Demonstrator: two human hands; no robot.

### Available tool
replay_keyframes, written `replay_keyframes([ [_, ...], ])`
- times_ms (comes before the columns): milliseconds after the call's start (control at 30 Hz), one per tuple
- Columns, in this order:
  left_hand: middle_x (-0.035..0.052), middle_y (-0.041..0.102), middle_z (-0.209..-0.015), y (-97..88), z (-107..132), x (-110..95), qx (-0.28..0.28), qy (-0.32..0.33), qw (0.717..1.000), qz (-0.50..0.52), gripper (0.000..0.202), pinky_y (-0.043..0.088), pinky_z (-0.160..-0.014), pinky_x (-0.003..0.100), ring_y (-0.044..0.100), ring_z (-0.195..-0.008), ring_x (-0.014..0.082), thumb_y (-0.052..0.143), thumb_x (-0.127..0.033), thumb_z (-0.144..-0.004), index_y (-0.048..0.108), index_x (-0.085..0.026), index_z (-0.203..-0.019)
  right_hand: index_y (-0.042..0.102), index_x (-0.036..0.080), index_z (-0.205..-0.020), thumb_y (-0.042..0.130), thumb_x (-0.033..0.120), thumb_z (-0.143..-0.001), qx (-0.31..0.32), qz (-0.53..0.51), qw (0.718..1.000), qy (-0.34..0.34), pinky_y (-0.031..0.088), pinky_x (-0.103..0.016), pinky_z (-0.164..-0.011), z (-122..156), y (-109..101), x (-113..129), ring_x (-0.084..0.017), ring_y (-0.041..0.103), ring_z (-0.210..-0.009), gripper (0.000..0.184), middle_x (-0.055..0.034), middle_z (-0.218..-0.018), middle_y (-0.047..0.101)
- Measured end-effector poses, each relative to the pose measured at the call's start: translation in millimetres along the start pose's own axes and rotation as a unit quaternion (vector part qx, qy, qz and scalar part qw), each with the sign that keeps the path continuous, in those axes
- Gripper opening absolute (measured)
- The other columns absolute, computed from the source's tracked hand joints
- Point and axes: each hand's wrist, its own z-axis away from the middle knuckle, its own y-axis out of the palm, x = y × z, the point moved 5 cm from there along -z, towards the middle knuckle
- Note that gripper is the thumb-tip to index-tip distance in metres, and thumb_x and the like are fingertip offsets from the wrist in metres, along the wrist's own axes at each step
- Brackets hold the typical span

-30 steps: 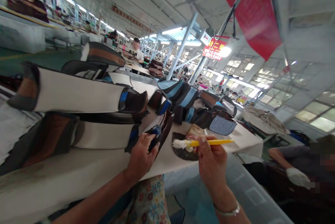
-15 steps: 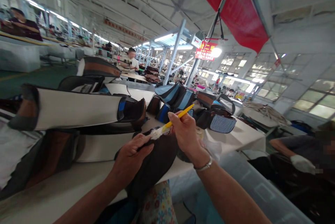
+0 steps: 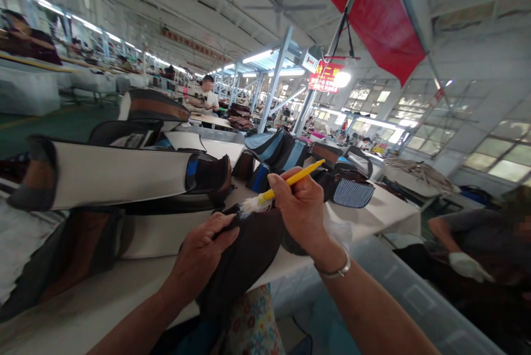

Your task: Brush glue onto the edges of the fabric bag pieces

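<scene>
My right hand grips a brush with a yellow handle, tilted up to the right. Its pale bristles touch the top edge of a dark brown fabric piece. That same edge is pinched between the thumb and fingers of my left hand. The piece hangs down over the table's front edge, above a floral cloth. To the left lies a long cream panel with dark and brown ends, stacked over other panels.
Blue and brown sewn pieces and a striped piece lie at the back of the cream table. A clear plastic bin stands at the front right. A co-worker's gloved hand is at far right.
My right hand has moved slightly right with the brush, and the bristles have shifted a little along the fabric edge. My left hand keeps its hold, having shifted slightly left.
</scene>
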Motion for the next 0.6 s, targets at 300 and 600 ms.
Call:
replay_keyframes([
  [300,0.0041,0.072,-0.112,-19.9,6,22,0.008,-0.098,0.995,0.032,0.045,0.054,-0.084,0.031,0.066,-0.103,0.0256,0.062,-0.052,-0.084,0.067,-0.023,-0.118,0.056,0.020,-0.077,0.066,0.044,-0.087,-0.139,-0.061,0.988,0.031,0.040,-0.023,-0.049,-13,-53,-29,-0.011,0.050,-0.050,0.028,0.0057,-0.057,0.052],
  [600,0.0126,0.059,-0.125,-64.3,36,57,-0.179,-0.012,0.941,-0.288,0.069,0.050,-0.098,0.056,0.058,-0.117,0.0378,0.063,-0.063,-0.077,0.049,-0.025,-0.133,0.059,0.019,-0.080,0.084,0.040,-0.069,-0.287,-0.292,0.889,0.206,0.045,-0.020,-0.046,82,-111,-71,-0.008,0.047,-0.047,0.034,0.0079,-0.056,0.052],
])
